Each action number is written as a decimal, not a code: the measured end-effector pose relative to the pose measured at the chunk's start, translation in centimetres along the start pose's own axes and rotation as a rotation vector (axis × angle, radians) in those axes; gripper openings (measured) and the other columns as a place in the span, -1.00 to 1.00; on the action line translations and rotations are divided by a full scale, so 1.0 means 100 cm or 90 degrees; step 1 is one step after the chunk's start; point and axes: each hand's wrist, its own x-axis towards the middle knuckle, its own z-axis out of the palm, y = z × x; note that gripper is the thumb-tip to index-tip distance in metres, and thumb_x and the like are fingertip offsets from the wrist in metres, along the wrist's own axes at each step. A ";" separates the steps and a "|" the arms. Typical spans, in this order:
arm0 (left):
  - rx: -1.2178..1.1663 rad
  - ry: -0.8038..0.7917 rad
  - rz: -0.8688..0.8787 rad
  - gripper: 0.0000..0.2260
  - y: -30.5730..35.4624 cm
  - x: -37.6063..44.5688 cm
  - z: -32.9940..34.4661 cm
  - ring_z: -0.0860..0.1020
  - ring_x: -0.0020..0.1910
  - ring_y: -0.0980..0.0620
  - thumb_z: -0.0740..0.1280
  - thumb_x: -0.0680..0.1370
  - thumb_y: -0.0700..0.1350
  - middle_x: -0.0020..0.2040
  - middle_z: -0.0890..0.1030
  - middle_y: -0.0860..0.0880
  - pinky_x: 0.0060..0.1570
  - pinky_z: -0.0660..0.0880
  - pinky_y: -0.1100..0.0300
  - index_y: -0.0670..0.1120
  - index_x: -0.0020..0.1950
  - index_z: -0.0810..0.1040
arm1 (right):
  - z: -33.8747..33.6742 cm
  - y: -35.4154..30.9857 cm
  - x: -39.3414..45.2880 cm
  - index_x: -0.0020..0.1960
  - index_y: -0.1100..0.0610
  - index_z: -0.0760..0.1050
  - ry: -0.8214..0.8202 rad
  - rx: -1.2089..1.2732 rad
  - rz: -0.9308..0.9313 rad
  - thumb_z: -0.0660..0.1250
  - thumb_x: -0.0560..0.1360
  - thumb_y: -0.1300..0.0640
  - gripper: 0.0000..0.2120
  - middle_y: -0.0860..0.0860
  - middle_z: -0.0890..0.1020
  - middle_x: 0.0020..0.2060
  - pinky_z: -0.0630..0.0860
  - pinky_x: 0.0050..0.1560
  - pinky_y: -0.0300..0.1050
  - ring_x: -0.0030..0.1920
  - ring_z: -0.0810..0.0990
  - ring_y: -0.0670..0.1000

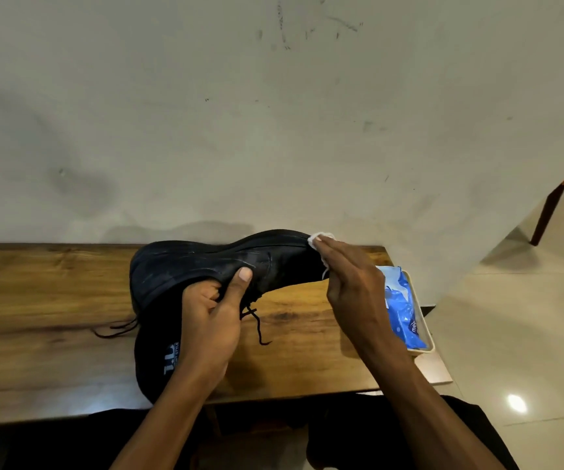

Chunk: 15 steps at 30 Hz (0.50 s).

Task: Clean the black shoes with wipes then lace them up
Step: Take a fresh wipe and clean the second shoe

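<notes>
A black shoe (206, 262) is held sideways above the wooden table (36, 300), its sole facing up and away from me. My left hand (212, 313) grips it at the opening, thumb on the side. My right hand (351, 286) presses a white wipe (317, 239) against the shoe's right end, fingers straight over the wipe. A second black shoe (155, 354) lies on the table under my left hand, its printed insole showing. Loose black laces (256, 320) hang down onto the table.
A blue pack of wipes (404, 313) lies in a cream tray (423, 320) at the table's right edge. A stained wall stands right behind the table. To the right is tiled floor and a chair leg (545, 212).
</notes>
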 end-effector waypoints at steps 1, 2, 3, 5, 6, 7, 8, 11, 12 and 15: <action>-0.018 -0.002 0.001 -0.46 -0.001 0.002 -0.001 0.40 -0.37 -0.35 0.38 0.49 0.14 -0.38 0.49 -0.33 -0.23 0.41 0.02 -0.36 -0.32 0.43 | 0.000 0.005 0.001 0.32 0.20 0.59 0.003 -0.007 0.012 0.35 0.51 0.45 -0.59 0.09 0.66 0.22 0.53 0.30 -0.04 0.23 0.61 0.07; -0.034 -0.004 0.000 -0.44 -0.003 0.003 -0.003 0.47 -0.30 -0.38 0.39 0.49 0.14 -0.31 0.53 -0.39 -0.18 0.45 0.01 -0.41 -0.26 0.47 | 0.000 0.008 0.002 0.30 0.20 0.60 0.009 -0.010 0.026 0.35 0.53 0.42 -0.63 0.08 0.67 0.20 0.56 0.24 0.00 0.20 0.63 0.08; -0.046 -0.008 -0.004 -0.43 -0.003 0.004 -0.003 0.49 -0.31 -0.35 0.40 0.49 0.16 -0.30 0.54 -0.38 -0.16 0.46 0.02 -0.39 -0.26 0.49 | 0.001 0.009 0.003 0.29 0.20 0.61 0.013 -0.010 0.035 0.35 0.54 0.41 -0.65 0.08 0.68 0.18 0.57 0.19 0.03 0.17 0.63 0.08; -0.056 -0.015 -0.021 -0.41 -0.003 0.003 -0.002 0.42 -0.38 -0.15 0.43 0.47 0.21 -0.42 0.46 -0.25 -0.20 0.42 0.04 -0.30 -0.39 0.40 | 0.005 0.000 0.005 0.27 0.21 0.62 0.016 0.001 0.011 0.34 0.53 0.41 -0.66 0.07 0.68 0.17 0.56 0.17 0.01 0.15 0.63 0.09; -0.054 -0.020 -0.025 -0.37 -0.004 0.003 -0.001 0.36 -0.38 -0.10 0.44 0.45 0.23 -0.44 0.38 -0.20 -0.23 0.37 0.04 -0.29 -0.40 0.31 | 0.006 -0.006 0.007 0.26 0.21 0.62 0.010 0.009 -0.018 0.33 0.53 0.42 -0.66 0.07 0.69 0.16 0.55 0.18 -0.02 0.15 0.62 0.09; -0.049 -0.023 -0.026 -0.34 -0.004 0.002 0.000 0.33 -0.38 -0.09 0.42 0.43 0.25 -0.44 0.32 -0.19 -0.25 0.34 0.03 -0.31 -0.38 0.25 | 0.007 -0.014 0.009 0.26 0.21 0.62 -0.001 0.014 -0.047 0.31 0.53 0.41 -0.66 0.06 0.69 0.16 0.54 0.19 -0.06 0.15 0.61 0.09; -0.051 -0.026 -0.025 -0.31 -0.004 0.002 0.001 0.33 -0.37 -0.08 0.41 0.41 0.26 -0.44 0.31 -0.23 -0.25 0.33 0.02 -0.35 -0.35 0.24 | 0.008 -0.018 0.010 0.26 0.22 0.62 -0.009 0.013 -0.071 0.29 0.53 0.39 -0.65 0.07 0.69 0.16 0.53 0.19 -0.09 0.14 0.60 0.10; -0.069 -0.022 -0.042 -0.33 -0.005 0.002 0.001 0.33 -0.36 -0.08 0.45 0.46 0.21 -0.44 0.31 -0.23 -0.23 0.33 0.01 -0.34 -0.37 0.24 | 0.007 -0.013 0.011 0.25 0.23 0.62 -0.003 0.013 -0.075 0.33 0.49 0.44 -0.64 0.08 0.69 0.15 0.53 0.15 -0.09 0.13 0.61 0.12; -0.068 -0.013 -0.045 -0.38 -0.004 0.002 0.001 0.30 -0.38 -0.08 0.45 0.48 0.17 -0.46 0.29 -0.18 -0.24 0.31 0.02 -0.27 -0.41 0.23 | 0.006 -0.007 0.010 0.25 0.22 0.62 -0.003 0.010 -0.060 0.34 0.50 0.43 -0.64 0.07 0.68 0.16 0.54 0.16 -0.09 0.14 0.61 0.10; -0.098 -0.003 -0.052 -0.44 -0.002 0.005 -0.001 0.47 -0.32 -0.10 0.42 0.47 0.14 -0.38 0.48 -0.32 -0.16 0.46 0.00 -0.36 -0.35 0.41 | 0.000 0.004 0.006 0.27 0.16 0.62 0.006 0.016 0.013 0.38 0.54 0.37 -0.67 0.02 0.68 0.18 0.56 0.16 -0.06 0.15 0.63 0.04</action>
